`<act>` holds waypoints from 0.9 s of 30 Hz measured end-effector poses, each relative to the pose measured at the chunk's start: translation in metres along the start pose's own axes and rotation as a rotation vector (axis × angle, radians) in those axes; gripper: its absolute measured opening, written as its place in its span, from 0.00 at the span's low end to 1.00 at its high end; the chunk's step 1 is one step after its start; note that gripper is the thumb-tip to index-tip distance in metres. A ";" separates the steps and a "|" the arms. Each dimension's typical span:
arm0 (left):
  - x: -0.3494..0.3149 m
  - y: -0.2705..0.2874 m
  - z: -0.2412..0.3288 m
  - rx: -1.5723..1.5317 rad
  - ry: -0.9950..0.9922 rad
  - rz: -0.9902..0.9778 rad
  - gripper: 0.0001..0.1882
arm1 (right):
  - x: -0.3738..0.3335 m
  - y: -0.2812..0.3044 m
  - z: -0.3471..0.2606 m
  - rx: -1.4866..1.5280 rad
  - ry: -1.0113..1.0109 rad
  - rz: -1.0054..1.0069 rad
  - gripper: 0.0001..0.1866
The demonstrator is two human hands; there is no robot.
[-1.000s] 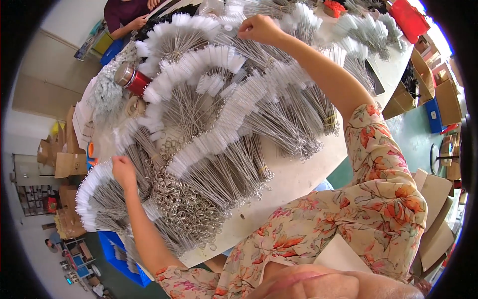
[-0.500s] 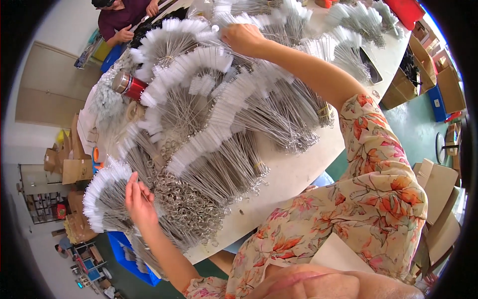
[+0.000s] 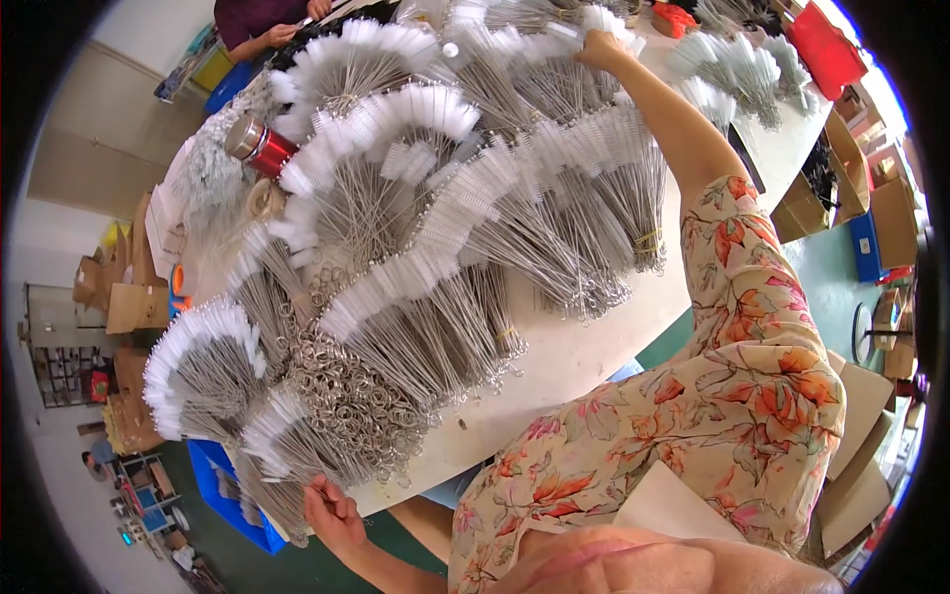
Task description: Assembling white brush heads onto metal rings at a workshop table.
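Bundles of thin wire brushes with white bristle heads (image 3: 465, 193) and looped wire ends cover much of the pale table (image 3: 564, 346). My right hand (image 3: 604, 49) reaches to the far side, fingers closed among white bristle heads; what they grip is hidden. Low at the near edge, my left hand (image 3: 334, 510) has curled fingers beside a small brush bundle (image 3: 277, 436); I cannot make out what is in them. A heap of small metal rings (image 3: 356, 391) lies above it. To its left fans another brush bundle (image 3: 203, 371).
A red steel-capped flask (image 3: 262, 147) and a tape roll (image 3: 264, 200) stand at the left. A blue bin (image 3: 267, 535) sits below the table's left edge. Across the table, a co-worker in a dark top (image 3: 252, 22) works. Cardboard boxes (image 3: 841, 163) stand at the right.
My right hand has moved right along the far brush heads. My left hand has dropped from the left bundle toward the near edge, uncovering the small bundle. The whole view has shifted slightly.
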State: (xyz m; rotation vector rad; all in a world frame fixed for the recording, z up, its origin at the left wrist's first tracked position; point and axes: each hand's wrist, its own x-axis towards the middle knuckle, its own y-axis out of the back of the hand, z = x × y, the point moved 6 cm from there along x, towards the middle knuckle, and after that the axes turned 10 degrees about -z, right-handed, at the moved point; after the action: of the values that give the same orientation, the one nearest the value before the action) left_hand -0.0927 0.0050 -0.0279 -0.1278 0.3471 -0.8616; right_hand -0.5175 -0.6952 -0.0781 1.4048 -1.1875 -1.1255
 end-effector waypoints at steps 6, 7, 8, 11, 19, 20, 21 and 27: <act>-0.004 0.014 -0.012 -0.062 -0.018 0.088 0.15 | -0.039 0.029 -0.060 0.174 0.448 -0.145 0.22; 0.001 0.010 -0.012 -0.064 -0.026 0.068 0.15 | -0.044 0.037 -0.066 0.175 0.453 -0.074 0.21; 0.005 0.006 -0.013 -0.065 -0.030 0.047 0.15 | -0.052 0.045 -0.070 0.175 0.454 -0.005 0.21; 0.020 -0.019 -0.016 -0.100 -0.034 -0.046 0.15 | -0.038 0.054 -0.063 0.058 0.419 0.039 0.14; 0.023 -0.061 -0.026 -0.135 -0.029 -0.211 0.14 | 0.003 0.071 -0.070 -0.226 0.376 -0.017 0.26; 0.020 -0.062 -0.026 -0.145 -0.033 -0.201 0.14 | 0.011 0.064 -0.075 -0.247 0.431 -0.116 0.25; 0.021 -0.068 -0.028 -0.176 -0.030 -0.223 0.14 | 0.015 0.068 -0.075 -0.256 0.429 -0.115 0.25; 0.011 -0.052 -0.047 -0.189 -0.163 -0.241 0.12 | -0.062 0.069 -0.128 -0.415 0.171 -0.210 0.08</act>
State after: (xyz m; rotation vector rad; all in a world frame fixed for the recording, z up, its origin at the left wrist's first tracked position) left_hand -0.1401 -0.0361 -0.0616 -0.4196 0.2627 -1.0484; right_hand -0.4058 -0.6267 0.0113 1.2877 -0.6487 -1.2821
